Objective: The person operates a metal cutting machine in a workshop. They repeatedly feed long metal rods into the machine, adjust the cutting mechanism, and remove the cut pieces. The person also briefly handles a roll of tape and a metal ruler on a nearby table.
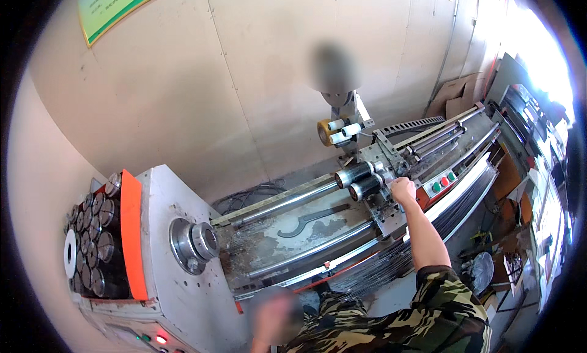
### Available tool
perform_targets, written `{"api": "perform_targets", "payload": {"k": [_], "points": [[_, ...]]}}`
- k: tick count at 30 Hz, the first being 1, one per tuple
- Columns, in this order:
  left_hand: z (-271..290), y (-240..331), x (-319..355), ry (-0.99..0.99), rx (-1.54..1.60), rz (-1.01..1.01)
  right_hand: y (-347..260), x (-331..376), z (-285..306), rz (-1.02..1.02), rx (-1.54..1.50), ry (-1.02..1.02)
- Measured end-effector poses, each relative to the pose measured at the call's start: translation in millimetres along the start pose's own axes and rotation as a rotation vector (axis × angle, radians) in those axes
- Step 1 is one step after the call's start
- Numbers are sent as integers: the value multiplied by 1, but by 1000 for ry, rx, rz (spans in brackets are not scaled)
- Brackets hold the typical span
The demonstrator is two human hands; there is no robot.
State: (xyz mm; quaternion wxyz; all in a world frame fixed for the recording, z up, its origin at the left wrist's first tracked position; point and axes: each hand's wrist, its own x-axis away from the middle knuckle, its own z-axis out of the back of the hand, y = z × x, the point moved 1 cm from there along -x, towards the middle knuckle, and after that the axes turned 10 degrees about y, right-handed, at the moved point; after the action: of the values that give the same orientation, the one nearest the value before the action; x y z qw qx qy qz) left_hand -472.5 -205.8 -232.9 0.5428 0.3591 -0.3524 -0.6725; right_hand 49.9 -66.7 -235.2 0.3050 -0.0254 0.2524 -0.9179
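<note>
My right hand (402, 190) is closed in a fist on the sliding carriage (391, 169), just beside its two steel rollers (361, 180). My left hand is out of sight.

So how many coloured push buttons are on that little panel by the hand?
3: on the control panel just right of the right hand, a green button, a red button and another green button. Others may be hidden.

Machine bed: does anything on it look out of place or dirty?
A dark hook wrench lies loose on the machine bed between the rails, and the bed surface around it looks stained and grimy. The right hand rests on the carriage, apart from the wrench.
</note>
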Motion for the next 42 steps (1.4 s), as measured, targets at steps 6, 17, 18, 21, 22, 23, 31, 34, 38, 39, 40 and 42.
{"api": "perform_targets", "payload": {"k": [6, 17, 18, 21, 22, 23, 31, 34, 38, 39, 40, 42], "points": [[65, 6, -9, 56, 11, 101, -12, 12, 12, -95, 51, 36], [113, 40, -36, 178, 56, -63, -73, 95, -13, 56, 41, 75], [113, 40, -51, 234, 44, -151, -82, 110, -16, 113, 31, 22], [100, 87, -98, 370, 181, -124, -79, 131, -40, 291, 58, -21], [93, 97, -112, 434, 222, -144, -85, 146, -44, 297, -31, 51], [84, 106, -128, 463, 245, -185, -99, 162, -42, 317, -60, 4], [34, 125, -328, 448, 176, -524, -151, 211, 18, 581, -156, -569], [10, 170, -387, 517, -5, -590, -188, 137, 71, 850, -325, -369], [-13, 170, -466, 610, 0, -644, -342, 46, 103, 648, -960, -138], [-5, 162, -473, 653, -8, -641, -389, 35, 130, 579, -956, -381], [-4, 154, -481, 667, 2, -636, -436, 24, 106, 548, -1008, -237], [-18, 190, -476, 496, 250, -833, -511, -43, 27, 941, -886, 57]]}}
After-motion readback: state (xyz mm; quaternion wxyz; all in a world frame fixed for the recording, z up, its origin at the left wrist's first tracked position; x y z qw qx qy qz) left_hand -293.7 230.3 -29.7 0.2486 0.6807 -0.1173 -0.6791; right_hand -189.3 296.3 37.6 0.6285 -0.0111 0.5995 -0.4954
